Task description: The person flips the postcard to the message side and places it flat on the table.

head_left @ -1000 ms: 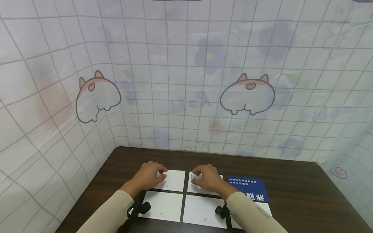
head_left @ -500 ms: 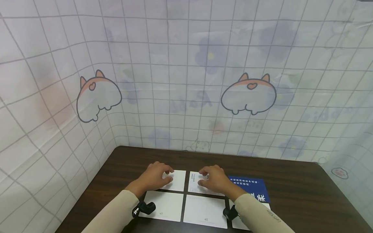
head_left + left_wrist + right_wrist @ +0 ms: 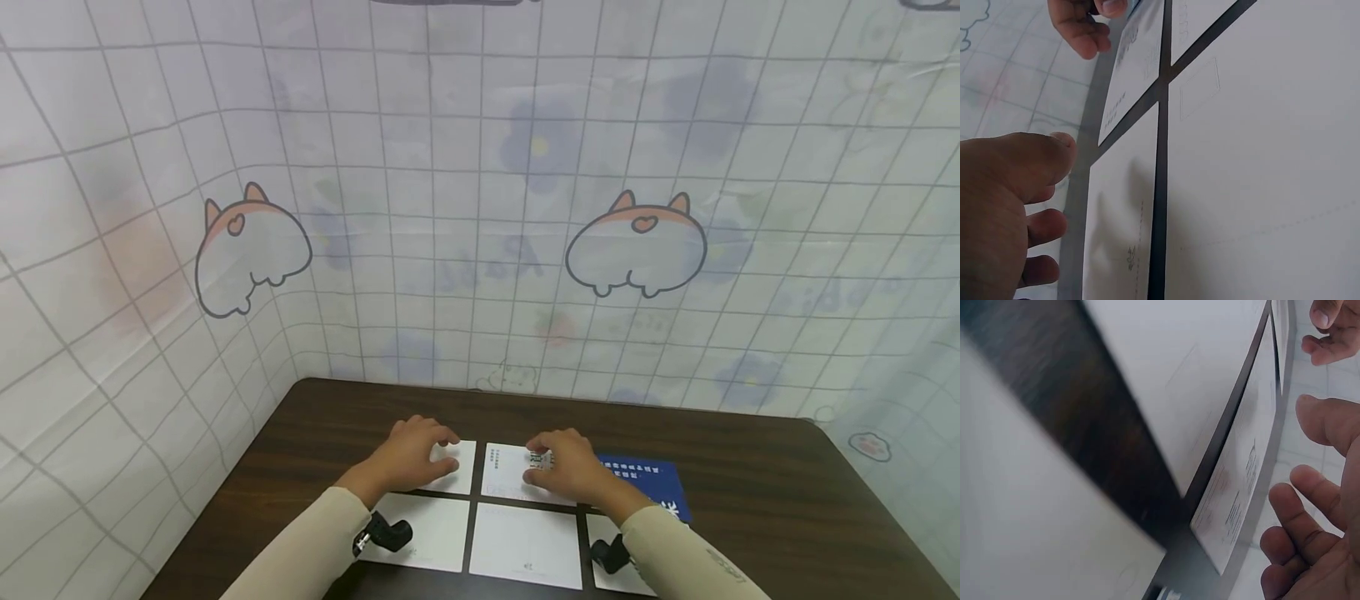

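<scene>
Over the far row of cards, my left hand [image 3: 408, 457] is held with thumb and fingers apart and nothing between them. It is nearest a white postcard [image 3: 465, 477], which it partly covers. My right hand [image 3: 573, 468], also holding nothing, is above a printed white postcard [image 3: 501, 477] with dark lettering. Its wrist and sleeve partly cover a blue card [image 3: 651, 479] with white characters. In the left wrist view, the left hand [image 3: 1004, 206] appears raised beside the cards. Spread, slightly bent fingers of the right hand [image 3: 1322, 531] show in the right wrist view.
The near row has a white card [image 3: 442, 529] at left, another white card [image 3: 525, 542] in the middle and a partly hidden white card [image 3: 602, 527] at right. Narrow gaps separate them on the dark wooden table [image 3: 765, 492]. A patterned curtain [image 3: 480, 208] surrounds the back and sides.
Both hands have drifted to the right above the cards, uncovering more of the printed middle postcard. The right arm now covers more of the blue card. The cards stay where they were.
</scene>
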